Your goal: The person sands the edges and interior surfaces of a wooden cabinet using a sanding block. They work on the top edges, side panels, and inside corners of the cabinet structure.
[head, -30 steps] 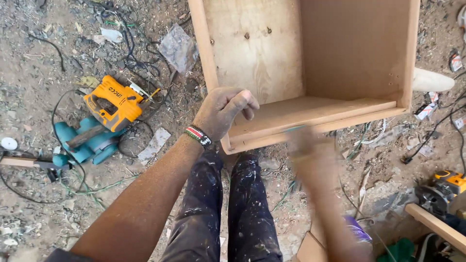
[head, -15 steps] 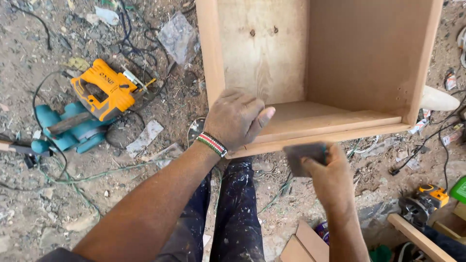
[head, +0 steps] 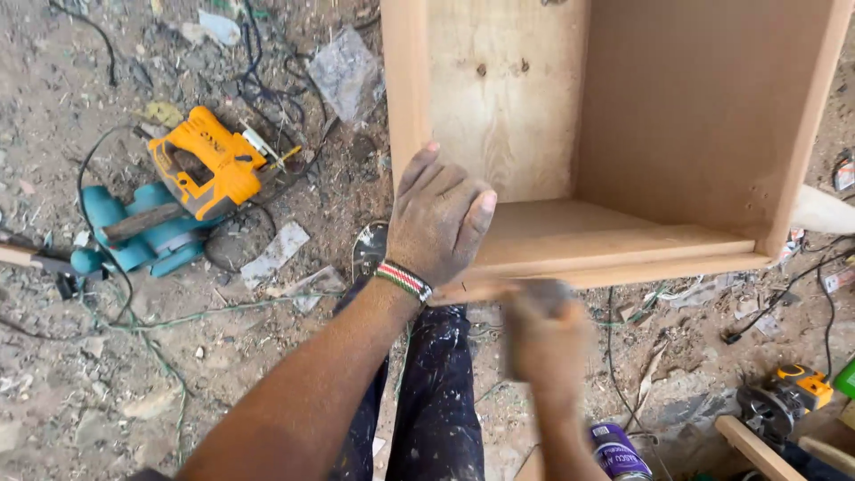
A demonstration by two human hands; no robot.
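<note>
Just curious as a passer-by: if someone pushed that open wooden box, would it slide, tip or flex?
The wooden box would probably stay stiff: its panels look thick and squarely joined. It may be fairly heavy for its size. On the rough, littered ground it would likely scrape rather than slide; the left hand braces its corner.

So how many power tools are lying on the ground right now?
3: an orange jigsaw and a teal tool left of the box, another tool at lower right. More may be hidden.

The dirt floor [head: 134, 392] is carrying a wooden box [head: 623, 134], an orange jigsaw [head: 209, 165] lying beside a teal power tool [head: 134, 236], tangled black cables [head: 258, 85], plastic scraps [head: 343, 71], a purple can [head: 619, 450] and a small orange tool [head: 788, 392].
</note>
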